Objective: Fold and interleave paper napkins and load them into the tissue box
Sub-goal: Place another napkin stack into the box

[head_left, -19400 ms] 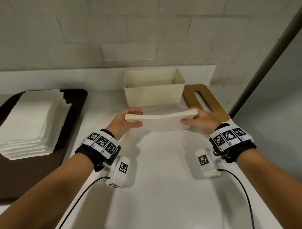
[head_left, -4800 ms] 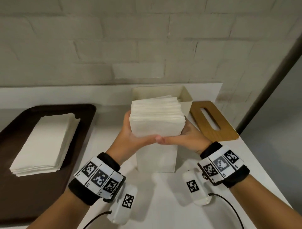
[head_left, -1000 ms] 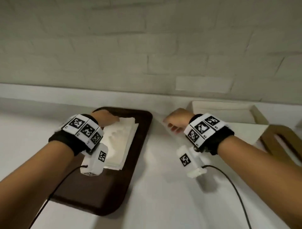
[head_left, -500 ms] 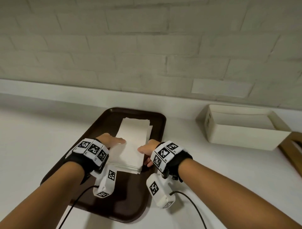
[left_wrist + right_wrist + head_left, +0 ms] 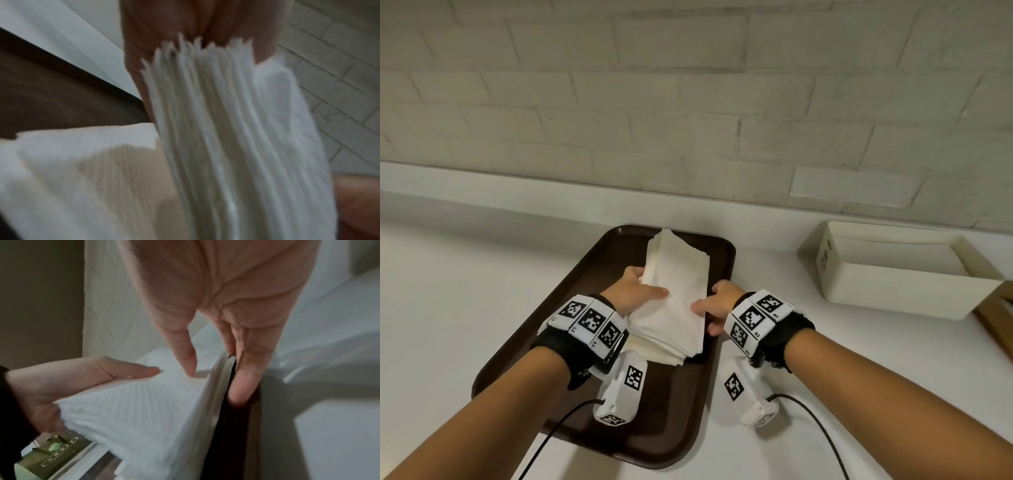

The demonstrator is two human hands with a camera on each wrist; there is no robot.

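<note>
Napkins (image 5: 674, 301) on brown tray (image 5: 571, 308), gripped by left hand (image 5: 633, 294) and right hand (image 5: 717, 303).

Dim, soft light; blurred wrist views

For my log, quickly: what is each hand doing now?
Left hand: holding the napkin stack, thumb on top.
Right hand: holding the same stack's right edge.

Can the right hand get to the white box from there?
Probably yes. The right hand grips the napkins now, but only bare counter lies between it and the white box.
</note>
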